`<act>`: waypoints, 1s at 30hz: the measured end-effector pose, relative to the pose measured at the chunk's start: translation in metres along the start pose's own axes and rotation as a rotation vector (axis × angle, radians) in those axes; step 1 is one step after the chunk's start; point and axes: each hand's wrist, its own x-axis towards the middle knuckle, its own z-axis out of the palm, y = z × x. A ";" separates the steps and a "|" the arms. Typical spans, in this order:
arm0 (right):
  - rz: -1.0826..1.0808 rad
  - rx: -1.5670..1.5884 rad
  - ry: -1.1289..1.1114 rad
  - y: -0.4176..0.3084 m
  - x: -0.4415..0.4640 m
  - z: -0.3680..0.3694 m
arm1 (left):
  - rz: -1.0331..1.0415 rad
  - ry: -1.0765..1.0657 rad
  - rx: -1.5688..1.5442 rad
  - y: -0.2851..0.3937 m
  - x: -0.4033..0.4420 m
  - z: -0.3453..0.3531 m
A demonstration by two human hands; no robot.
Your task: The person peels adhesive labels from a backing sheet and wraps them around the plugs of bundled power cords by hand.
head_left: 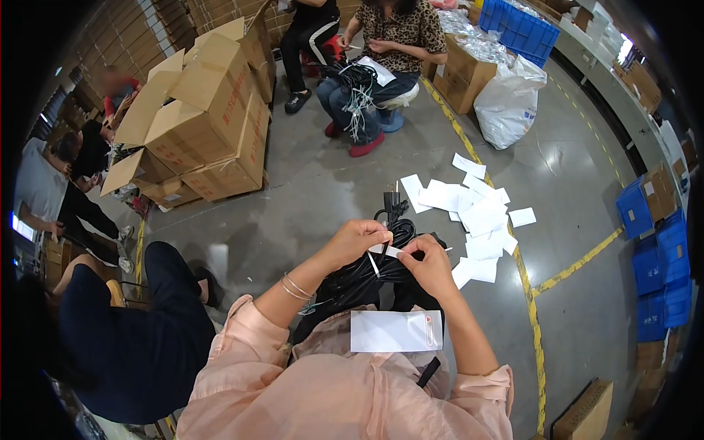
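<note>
My left hand (357, 240) is closed in a pinch at one end of a small white label (386, 251). The other end of this label is pinched by the fingers of my right hand (427, 260). It lies across a black cable, and I cannot tell whether it is stuck on. Beneath both hands, a bundle of black power cords (348, 284) rests on my lap, with a plug (393, 202) sticking up at the far end. A white sheet (387, 331) with a small red-and-white mark lies on my lap, nearer my body.
Many white paper sheets (480, 216) are scattered on the floor ahead right. Stacked cardboard boxes (202, 110) stand ahead left. Another person (389, 55) sits ahead with cords on the lap; a dark-trousered person (147, 330) sits close on my left. Blue bins (660, 257) line the right.
</note>
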 end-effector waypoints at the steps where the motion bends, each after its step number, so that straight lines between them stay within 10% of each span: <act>1: -0.031 -0.002 0.027 0.000 -0.001 0.001 | 0.004 0.006 -0.008 0.000 0.000 0.000; 30: -0.289 -0.125 0.103 -0.032 -0.028 -0.004 | 0.248 0.205 0.343 -0.012 -0.002 0.021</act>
